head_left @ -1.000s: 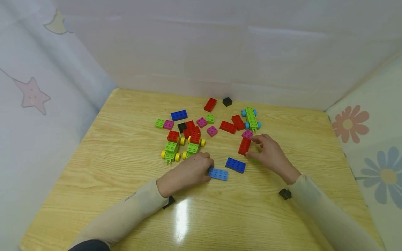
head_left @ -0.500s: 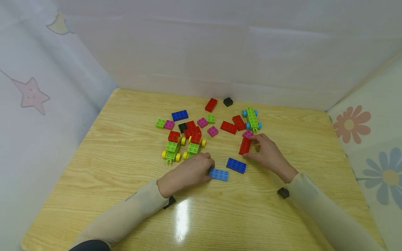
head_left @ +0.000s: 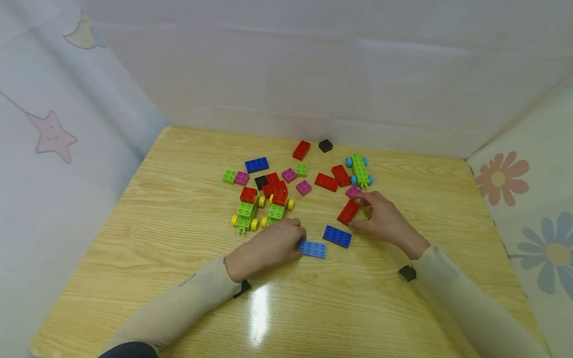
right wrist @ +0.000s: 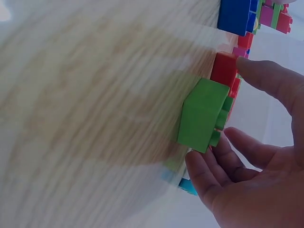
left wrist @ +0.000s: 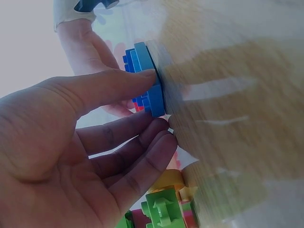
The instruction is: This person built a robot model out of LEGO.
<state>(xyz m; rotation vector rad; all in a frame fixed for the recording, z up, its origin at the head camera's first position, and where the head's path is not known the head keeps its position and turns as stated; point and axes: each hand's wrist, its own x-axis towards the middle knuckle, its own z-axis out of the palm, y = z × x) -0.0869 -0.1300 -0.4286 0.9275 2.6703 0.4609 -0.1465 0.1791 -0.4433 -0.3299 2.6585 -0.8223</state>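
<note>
Near the table's middle my left hand [head_left: 266, 248] pinches the left end of a light blue toy building brick [head_left: 313, 249]. The left wrist view has the thumb over that brick [left wrist: 154, 97] and the fingers bent at its near end. To the right, my right hand [head_left: 385, 219] holds a red building brick [head_left: 347, 213] at its ends between thumb and fingers. A green brick [right wrist: 204, 114] stands beside those fingers in the right wrist view; the head view shows only a sliver of it. Between the hands lies a dark blue brick [head_left: 337, 236].
Two green wheeled bases with yellow wheels [head_left: 245, 211] carry green and red bricks. Beyond the right hand stands a green base with blue wheels [head_left: 359, 171]. Several loose red, pink, green, black and blue bricks [head_left: 256, 165] lie toward the back of the wooden table [head_left: 179, 199].
The red brick at my right hand has turned slightly, its near end swinging left and toward me. My left hand and the light blue brick have stayed in place.
</note>
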